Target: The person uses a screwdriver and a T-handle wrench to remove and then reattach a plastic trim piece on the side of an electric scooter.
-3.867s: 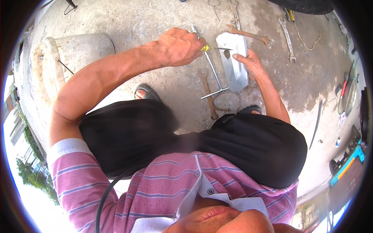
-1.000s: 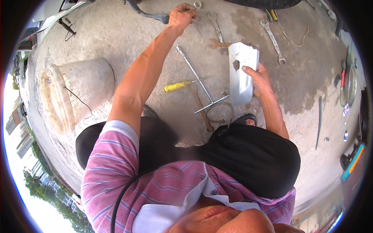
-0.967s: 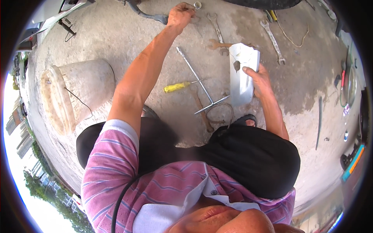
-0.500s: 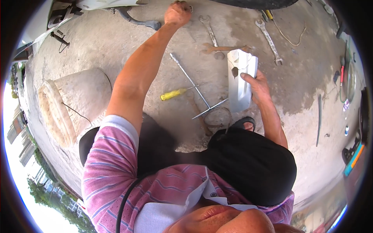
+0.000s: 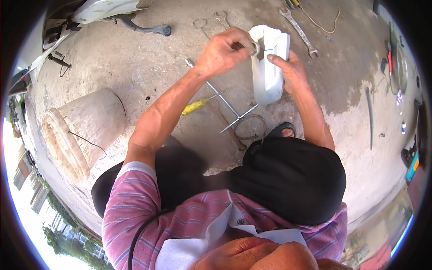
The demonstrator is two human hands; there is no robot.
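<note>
My right hand (image 5: 291,69) grips the right side of a long white moulded piece (image 5: 269,85), with the thumb on its face. The piece has a cracked upper part and a dark hole near its left edge. My left hand (image 5: 227,50) is closed, its fingertips pinching a small metal ring (image 5: 256,48) right beside that hole. Whether the ring touches the white piece I cannot tell. Below my hands a T-shaped metal wrench (image 5: 229,108) lies on the floor. Next to it are a yellow-handled screwdriver (image 5: 194,107) and a loop of wire or cord (image 5: 253,118).
A stained whitish bucket (image 5: 96,114) lies on its side at the left. Open-ended wrenches lie at the back, one of them (image 5: 299,33) to the right. A dark bent handle-like bar (image 5: 144,27) rests at the far left. A dark strip (image 5: 370,117) lies at the right.
My left hand has come back from the far floor to the white piece, holding the ring. My right hand still holds the piece. The whole view has shifted slightly.
</note>
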